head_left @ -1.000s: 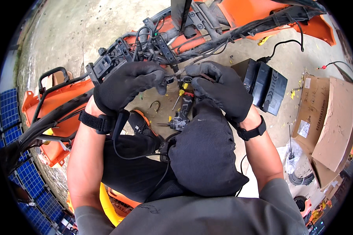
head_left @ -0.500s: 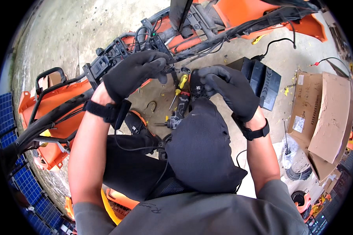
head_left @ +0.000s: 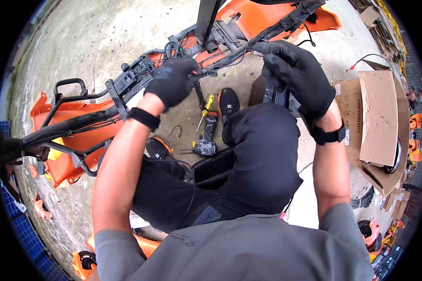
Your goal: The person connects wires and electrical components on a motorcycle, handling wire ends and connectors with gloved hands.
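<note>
In its closed fingers my left hand (head_left: 172, 83), in a black glove, grips a dark cable connector (head_left: 207, 73), whose end sticks out to the right with a bit of red beside the fingers. My right hand (head_left: 297, 75), also gloved, is raised to the right of it, fingers pinched together; what lies at their tips is too small to make out. Both hands are at the black frame tube (head_left: 267, 35) of an orange-bodied vehicle, along which wiring runs. A bundle of cables (head_left: 176, 46) sits on the frame just beyond my left hand.
On the floor between my feet lie a yellow screwdriver (head_left: 205, 112) and a cordless power tool (head_left: 207, 138). A black box (head_left: 281, 96) stands partly hidden under my right hand. An open cardboard box (head_left: 382, 119) is at the right. Orange panels (head_left: 75, 140) flank the frame at left.
My left hand has turned over and closed around the connector. My right hand has moved up and to the right, away from it. The view has shifted, and my right knee appears lower.
</note>
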Tool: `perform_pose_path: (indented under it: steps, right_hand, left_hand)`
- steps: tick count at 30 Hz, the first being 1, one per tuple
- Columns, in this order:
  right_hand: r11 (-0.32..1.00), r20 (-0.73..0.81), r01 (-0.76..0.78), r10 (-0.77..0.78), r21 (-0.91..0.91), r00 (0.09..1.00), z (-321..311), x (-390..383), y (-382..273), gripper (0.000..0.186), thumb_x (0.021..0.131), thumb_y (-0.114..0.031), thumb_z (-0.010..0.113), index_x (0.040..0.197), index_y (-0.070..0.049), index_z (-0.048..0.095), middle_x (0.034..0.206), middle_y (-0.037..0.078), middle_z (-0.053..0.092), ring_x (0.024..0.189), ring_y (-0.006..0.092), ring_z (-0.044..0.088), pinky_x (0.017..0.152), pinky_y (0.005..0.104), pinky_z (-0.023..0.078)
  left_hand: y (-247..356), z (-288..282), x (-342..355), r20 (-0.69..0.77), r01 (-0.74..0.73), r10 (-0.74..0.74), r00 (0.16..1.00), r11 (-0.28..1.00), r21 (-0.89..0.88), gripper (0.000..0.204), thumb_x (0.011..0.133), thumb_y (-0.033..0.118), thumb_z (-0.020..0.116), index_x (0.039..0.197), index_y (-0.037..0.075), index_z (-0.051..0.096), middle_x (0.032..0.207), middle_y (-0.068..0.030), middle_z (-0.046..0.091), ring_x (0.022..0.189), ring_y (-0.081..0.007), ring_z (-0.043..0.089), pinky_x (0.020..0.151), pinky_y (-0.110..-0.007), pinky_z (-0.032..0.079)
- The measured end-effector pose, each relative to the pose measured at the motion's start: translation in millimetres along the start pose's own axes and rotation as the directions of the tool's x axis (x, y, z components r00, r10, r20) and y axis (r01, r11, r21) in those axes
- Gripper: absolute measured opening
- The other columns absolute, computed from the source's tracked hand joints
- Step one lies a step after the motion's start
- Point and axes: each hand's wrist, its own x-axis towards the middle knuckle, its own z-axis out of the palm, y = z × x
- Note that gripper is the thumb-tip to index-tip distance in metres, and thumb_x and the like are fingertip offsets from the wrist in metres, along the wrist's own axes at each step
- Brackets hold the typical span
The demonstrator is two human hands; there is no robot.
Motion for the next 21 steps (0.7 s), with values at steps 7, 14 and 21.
perform_pose_path:
  steps: [7,14,21]
  right_hand:
    - [0.987,-0.026,0.025,-0.029,-0.16,0.999,5,10,-1,0.023,0.092,-0.012,0.06,0.114,-0.006,0.065,0.077,-0.001,0.061,0.067,0.0049,0.054,0.058,0.0219,0.045]
    - [0.997,-0.022,-0.051,0.049,-0.052,0.999,14,31,19,0.014,0.095,-0.018,0.058,0.095,-0.005,0.063,0.075,0.0,0.061,0.061,0.0049,0.054,0.053,0.0218,0.044]
    - [0.998,0.146,-0.06,0.061,-0.013,0.987,18,50,19,0.024,0.093,-0.008,0.054,0.114,-0.003,0.063,0.088,0.0,0.062,0.074,0.0058,0.053,0.065,0.0204,0.044]
  left_hand:
    - [-5,11,-9,0.373,-0.029,-0.053,0.926,0.977,0.21,0.037,0.082,0.019,0.064,0.118,0.012,0.062,0.105,-0.0183,0.066,0.102,-0.0377,0.061,0.088,-0.044,0.049]
    - [-46,4,-9,0.544,0.479,-0.26,0.798,0.822,-0.31,0.031,0.09,0.033,0.061,0.094,0.002,0.062,0.083,-0.0146,0.064,0.071,-0.0176,0.061,0.066,-0.034,0.05]
    - [8,-19,-7,0.614,0.706,-0.361,0.702,0.467,-0.532,0.04,0.096,0.037,0.057,0.114,0.001,0.063,0.077,-0.0013,0.054,0.066,-0.0094,0.053,0.065,-0.027,0.05]
